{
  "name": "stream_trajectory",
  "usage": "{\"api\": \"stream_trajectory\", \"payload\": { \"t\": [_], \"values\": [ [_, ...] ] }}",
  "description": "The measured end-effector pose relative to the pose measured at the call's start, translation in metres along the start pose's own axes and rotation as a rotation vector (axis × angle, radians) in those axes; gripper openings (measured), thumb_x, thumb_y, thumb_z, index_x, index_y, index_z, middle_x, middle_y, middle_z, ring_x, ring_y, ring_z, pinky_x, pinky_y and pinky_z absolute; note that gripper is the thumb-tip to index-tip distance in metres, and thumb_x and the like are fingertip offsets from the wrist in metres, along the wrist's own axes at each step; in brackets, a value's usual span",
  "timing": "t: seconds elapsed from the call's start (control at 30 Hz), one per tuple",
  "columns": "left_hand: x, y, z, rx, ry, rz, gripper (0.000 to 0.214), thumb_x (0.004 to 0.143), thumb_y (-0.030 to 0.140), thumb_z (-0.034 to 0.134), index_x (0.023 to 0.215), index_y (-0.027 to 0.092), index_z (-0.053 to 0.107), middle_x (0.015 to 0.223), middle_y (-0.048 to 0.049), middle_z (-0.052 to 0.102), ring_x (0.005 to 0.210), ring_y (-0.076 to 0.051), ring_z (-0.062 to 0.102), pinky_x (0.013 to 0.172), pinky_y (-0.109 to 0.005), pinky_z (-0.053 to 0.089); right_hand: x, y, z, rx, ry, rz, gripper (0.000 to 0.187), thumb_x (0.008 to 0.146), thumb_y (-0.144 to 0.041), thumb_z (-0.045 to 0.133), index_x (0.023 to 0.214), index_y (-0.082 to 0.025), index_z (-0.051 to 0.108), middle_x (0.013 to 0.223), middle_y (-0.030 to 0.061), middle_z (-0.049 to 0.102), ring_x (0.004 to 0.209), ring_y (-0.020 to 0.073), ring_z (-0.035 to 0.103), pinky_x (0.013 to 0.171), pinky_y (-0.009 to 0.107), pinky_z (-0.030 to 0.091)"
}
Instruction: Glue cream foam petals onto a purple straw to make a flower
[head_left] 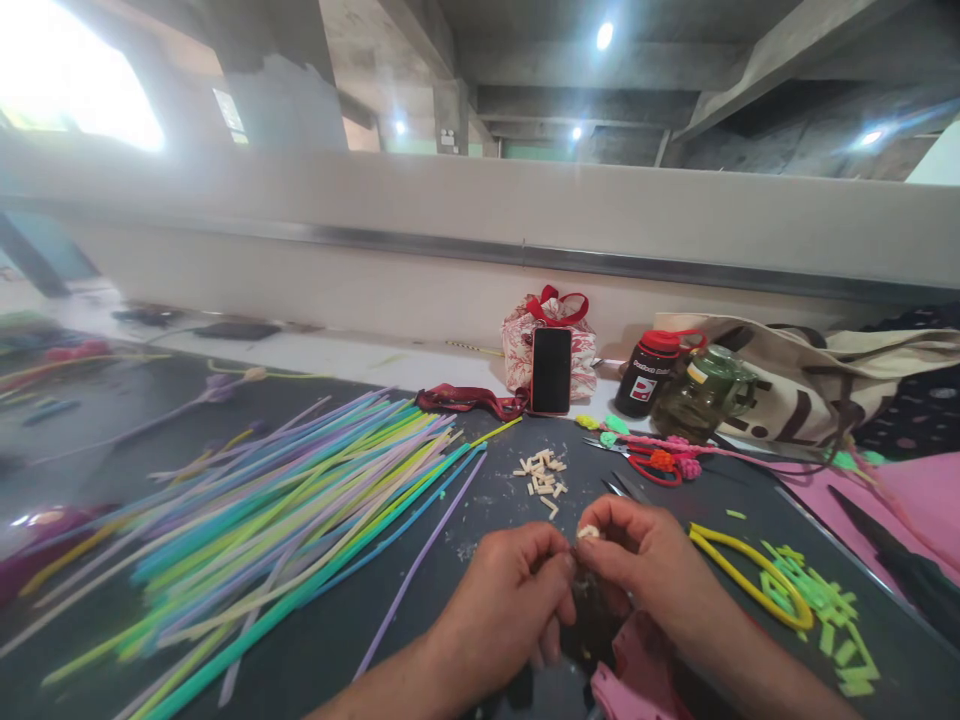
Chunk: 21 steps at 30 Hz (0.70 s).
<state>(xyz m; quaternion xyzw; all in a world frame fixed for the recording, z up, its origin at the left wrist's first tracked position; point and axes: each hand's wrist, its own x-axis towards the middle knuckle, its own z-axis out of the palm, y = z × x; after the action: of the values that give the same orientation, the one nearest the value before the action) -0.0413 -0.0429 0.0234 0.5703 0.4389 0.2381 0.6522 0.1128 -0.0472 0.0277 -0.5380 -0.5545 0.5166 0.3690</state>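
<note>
My right hand [637, 550] pinches a small cream-coloured piece [589, 533] between thumb and fingertips. Close beside it, my left hand [514, 585] is closed with thumb and fingers pressed together; what it grips, if anything, is hidden. Just beyond the hands lies a loose pile of short cut cream pieces [541, 475]. A yellow-handled tool [750, 575] lies by my right hand, its metal end partly covered by that hand. Further right are short cut green pieces [825, 610]. Something pink [637, 670] is below my right wrist, partly hidden.
Many long coloured stems [300, 520], like pipe cleaners, spread over the dark table at left. Red-handled scissors [652, 468] lie behind, near small coloured blossoms. A phone [551, 370] leans on a patterned bag [517, 340]. A black bottle [645, 375] and green jug [701, 395] stand beside.
</note>
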Motion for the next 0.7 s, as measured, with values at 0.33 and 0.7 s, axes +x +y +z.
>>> {"api": "stream_trajectory", "payload": {
  "t": [0.33, 0.7],
  "values": [
    [0.007, 0.006, -0.004, -0.215, 0.013, -0.031, 0.021, 0.075, 0.035, 0.049, 0.068, 0.016, 0.051, 0.054, 0.0036, 0.053, 0.039, -0.007, 0.050, 0.035, -0.015, 0.033, 0.002, -0.003, -0.011, 0.142, -0.041, 0.000, 0.042, 0.065, -0.034, 0.071, 0.101, -0.018, 0.057, 0.063, -0.0061, 0.055, 0.045, 0.0053, 0.047, 0.041, 0.017, 0.036],
    [0.007, 0.007, -0.022, -0.630, -0.186, -0.193, 0.016, 0.075, 0.027, 0.053, 0.078, 0.013, 0.060, 0.056, 0.0037, 0.046, 0.040, -0.003, 0.039, 0.034, -0.014, 0.023, 0.005, -0.001, -0.010, 0.112, 0.044, 0.072, 0.019, 0.074, -0.027, 0.060, 0.090, -0.017, 0.061, 0.053, -0.0066, 0.055, 0.041, 0.0049, 0.045, 0.041, 0.017, 0.033]
  ]
}}
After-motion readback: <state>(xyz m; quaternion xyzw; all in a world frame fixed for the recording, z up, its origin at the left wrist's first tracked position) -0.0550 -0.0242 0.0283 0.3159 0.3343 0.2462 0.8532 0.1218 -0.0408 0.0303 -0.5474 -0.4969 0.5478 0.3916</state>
